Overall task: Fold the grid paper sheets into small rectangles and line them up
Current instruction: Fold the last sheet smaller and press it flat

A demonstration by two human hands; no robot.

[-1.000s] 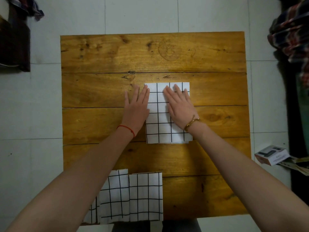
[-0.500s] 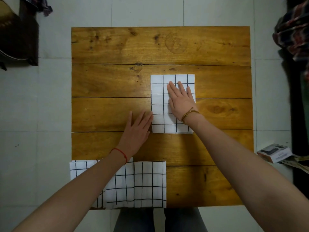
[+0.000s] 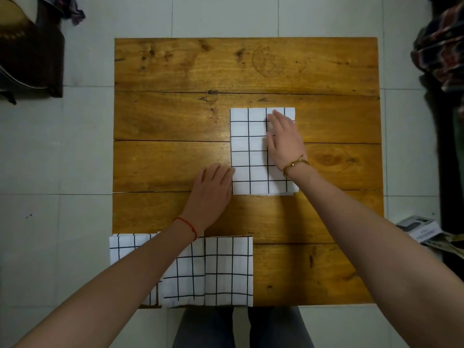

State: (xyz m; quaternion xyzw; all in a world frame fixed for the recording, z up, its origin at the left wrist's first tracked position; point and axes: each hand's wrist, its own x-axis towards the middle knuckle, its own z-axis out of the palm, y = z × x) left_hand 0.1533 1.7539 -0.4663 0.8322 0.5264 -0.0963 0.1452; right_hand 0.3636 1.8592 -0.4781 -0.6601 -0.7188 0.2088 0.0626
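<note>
We see a wooden table point(image 3: 175, 116) from above, made of wide planks, standing on a pale tiled floor point(image 3: 50, 159). On its middle part lies a folded grid paper sheet point(image 3: 248, 151), white with black lines, flat and with its long side running away from us.

The right hand point(image 3: 283, 139) rests flat on the right half of this sheet. Its fingers are straight and close together, pointing to the far edge, and they press the paper; they do not curl round anything. A golden bracelet point(image 3: 295, 165) is on the wrist.

The left hand point(image 3: 213, 192) lies on the table just beside the left edge of the sheet, near its lower corner. The fingers are relaxed and a little spread, and the fingertips reach the paper edge; we cannot say for sure if they touch it or only come close, because the picture is a bit soft there. A red string point(image 3: 187, 226) goes round this wrist.

At the near edge of the table three folded grid pieces point(image 3: 226, 270) lie side by side in a row, touching or slightly overlapping. The left forearm covers part of the two left ones.

On the floor at the right lies a small box point(image 3: 418, 228), well apart from the table.
</note>
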